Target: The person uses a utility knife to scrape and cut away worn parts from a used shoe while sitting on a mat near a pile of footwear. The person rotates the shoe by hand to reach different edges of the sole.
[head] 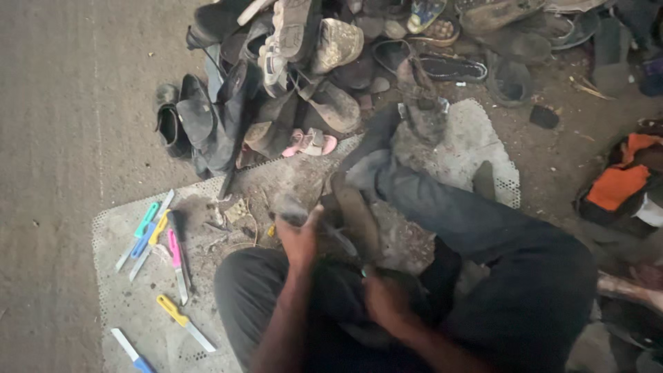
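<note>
I see my left hand (pixel 302 238) gripping a blurred tool, my right hand (pixel 384 297) clamped on the dark shoe (pixel 356 217); coloured knives (pixel 162 242) lie left of it.

Dark grey trousers (pixel 525 276), bare forearms, no sleeves vis.

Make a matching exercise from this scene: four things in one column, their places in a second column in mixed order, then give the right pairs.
Things:
1. Pile of worn shoes
2. Knives with coloured handles
3. Orange and black bag
4. Dark shoe sole

Places:
A. at the right edge of the view
B. between the person's left hand and right hand, above the lap
C. heaped at the top of the view
D. laid out on the left part of the grey mat

Pairs: 1-C, 2-D, 3-A, 4-B
</note>
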